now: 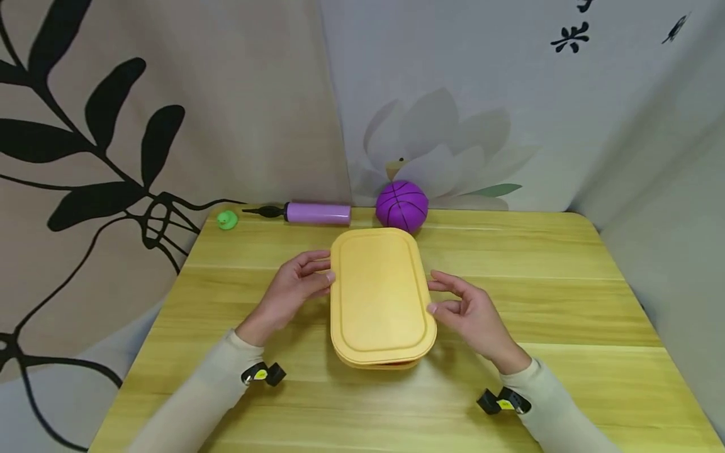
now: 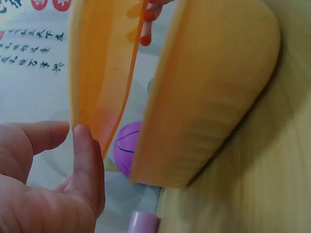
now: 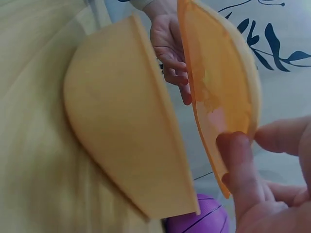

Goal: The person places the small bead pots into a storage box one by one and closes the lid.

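Note:
A yellow-orange rectangular lid (image 1: 379,296) is held above a matching box (image 2: 214,92), which stands on the table. My left hand (image 1: 291,286) pinches the lid's left edge between thumb and fingers. On the opposite edge, the thumb and fingers of my right hand (image 1: 470,314) pinch it too. Both wrist views show a gap between the lid and the box (image 3: 121,121). From the head view the lid hides nearly all of the box, and a thin strip of it shows at the near end. The inside of the box is hidden.
Behind the lid, a purple ball (image 1: 402,206) sits at the table's back edge. A lilac hand pump (image 1: 318,213) with a black nozzle lies left of it, then a small green toy (image 1: 227,219). Patterned curtains (image 1: 255,94) hang behind the wooden table (image 1: 538,251).

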Demonstrator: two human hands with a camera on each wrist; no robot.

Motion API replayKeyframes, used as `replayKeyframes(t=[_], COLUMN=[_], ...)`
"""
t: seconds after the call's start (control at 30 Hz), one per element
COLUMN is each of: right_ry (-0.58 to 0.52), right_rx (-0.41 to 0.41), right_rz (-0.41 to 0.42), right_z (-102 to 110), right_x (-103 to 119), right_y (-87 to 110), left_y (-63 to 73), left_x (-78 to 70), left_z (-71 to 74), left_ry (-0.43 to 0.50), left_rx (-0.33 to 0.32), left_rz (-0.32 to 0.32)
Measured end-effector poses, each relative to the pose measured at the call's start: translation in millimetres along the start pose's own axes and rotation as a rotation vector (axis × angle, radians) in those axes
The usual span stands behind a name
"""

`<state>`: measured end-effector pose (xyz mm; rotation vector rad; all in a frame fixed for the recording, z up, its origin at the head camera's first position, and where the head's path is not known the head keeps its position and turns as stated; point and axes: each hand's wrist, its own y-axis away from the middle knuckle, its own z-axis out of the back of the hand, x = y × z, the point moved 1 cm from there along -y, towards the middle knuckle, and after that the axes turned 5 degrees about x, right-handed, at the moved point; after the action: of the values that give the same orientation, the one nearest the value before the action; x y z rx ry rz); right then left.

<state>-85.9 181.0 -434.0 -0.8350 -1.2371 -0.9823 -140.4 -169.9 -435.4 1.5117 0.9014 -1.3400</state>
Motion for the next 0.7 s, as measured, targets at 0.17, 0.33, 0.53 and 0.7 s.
replayKeyframes(t=[0.17,0.33,0.53,0.7], right_ry=[0.072,0.126,0.097,0.143], right_rx=[-0.003,-0.020,-0.017,-0.031], right_rz=[-0.045,-0.030,-0.043,-0.042], right_z=[-0.9,-3.6,-6.9,-10.0], right_x=[-11.6,-20.9,-27.1,-26.2], right_y=[-1.7,-1.7,-0.2,2.6], left_y=[-2.1,-4.2,-3.9,-1.3], left_x=[10.9,19.1,20.5,21.7], left_z=[-4.9,-11.3,-14.5,-13.9], left_ry=[-0.125,-0.207,-0.202,-0.169], left_rx=[-0.031,-0.040,-0.037,-0.005], left_rz=[0.030,0.052,0.059,0.080])
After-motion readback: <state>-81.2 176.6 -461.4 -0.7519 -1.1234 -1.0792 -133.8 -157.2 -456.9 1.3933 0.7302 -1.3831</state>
